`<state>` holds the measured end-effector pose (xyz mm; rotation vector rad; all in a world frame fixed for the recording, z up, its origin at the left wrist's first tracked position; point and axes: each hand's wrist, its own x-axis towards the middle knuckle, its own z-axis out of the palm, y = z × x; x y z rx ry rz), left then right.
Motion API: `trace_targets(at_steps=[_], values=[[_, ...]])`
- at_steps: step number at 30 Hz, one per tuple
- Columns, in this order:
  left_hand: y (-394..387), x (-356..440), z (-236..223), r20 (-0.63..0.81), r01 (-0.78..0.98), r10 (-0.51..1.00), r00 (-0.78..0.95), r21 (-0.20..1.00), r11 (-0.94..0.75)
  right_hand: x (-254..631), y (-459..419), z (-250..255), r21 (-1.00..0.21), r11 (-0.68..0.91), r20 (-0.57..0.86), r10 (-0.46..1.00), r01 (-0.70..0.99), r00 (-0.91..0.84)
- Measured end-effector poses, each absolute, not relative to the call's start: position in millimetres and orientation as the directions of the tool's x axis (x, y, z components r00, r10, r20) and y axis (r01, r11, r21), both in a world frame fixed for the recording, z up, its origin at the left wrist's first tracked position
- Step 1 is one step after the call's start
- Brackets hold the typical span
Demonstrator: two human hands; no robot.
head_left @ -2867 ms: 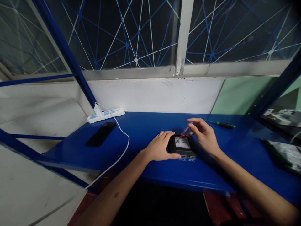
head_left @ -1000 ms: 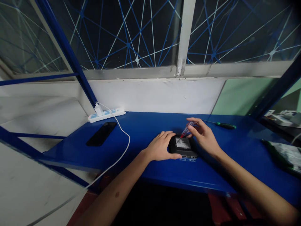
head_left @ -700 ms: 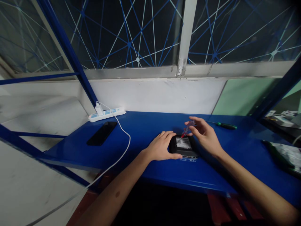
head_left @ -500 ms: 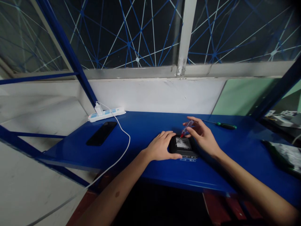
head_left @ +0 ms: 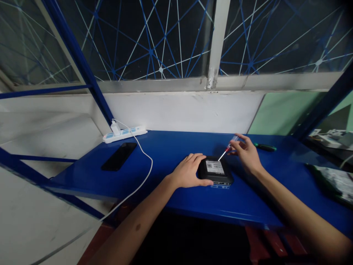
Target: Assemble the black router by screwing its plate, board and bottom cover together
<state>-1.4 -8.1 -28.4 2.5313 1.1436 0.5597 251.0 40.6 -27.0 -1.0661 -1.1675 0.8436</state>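
A small black box (head_left: 226, 176) with ports along its front edge lies on the blue table, a white printed label (head_left: 215, 167) facing up. My left hand (head_left: 189, 172) grips its left side, thumb along the front edge and fingers toward the back. My right hand (head_left: 246, 152) is closed around the clear handle of a screwdriver (head_left: 227, 148) with a red collar. The screwdriver tilts down to the left, and its tip is at the label's far right corner; whether it touches the box I cannot tell.
A green-and-black screwdriver (head_left: 265, 147) lies behind my right hand. To the left are a black phone (head_left: 119, 156), a white power strip (head_left: 125, 134) with a plugged-in charger, and its white cable (head_left: 151, 165). A silvery bag (head_left: 335, 182) rests at the right.
My right hand has moved right and slightly back with the screwdriver, its tip shifting from the label's left side to its far right corner. My left hand stays on the box.
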Motion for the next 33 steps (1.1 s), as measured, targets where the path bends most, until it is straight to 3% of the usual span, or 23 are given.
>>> trace_targets(at_steps=[13,17,25,29,33], values=[[-7.9,-0.9,-29.5,0.221,0.644,0.767,0.602,0.433,-0.630,266.9,50.9,-31.3,-0.926,0.334,0.369,0.898,0.177,0.239],[-7.2,-1.1,-29.3,0.215,0.637,0.768,0.604,0.448,-0.627,276.5,53.6,-30.4,-0.884,0.311,0.402,0.887,0.349,0.227],[-8.1,-0.4,-28.8,0.213,0.652,0.772,0.598,0.432,-0.624,286.2,56.0,-41.5,-0.607,0.216,0.341,0.940,0.765,0.005],[-8.2,-0.3,-29.4,0.210,0.654,0.775,0.596,0.433,-0.620,276.5,53.0,-48.2,-0.447,0.195,0.297,0.953,0.873,-0.061],[-7.8,-0.2,-30.1,0.209,0.654,0.777,0.594,0.437,-0.618,272.5,52.0,-48.7,-0.370,0.164,0.272,0.960,0.914,-0.062]])
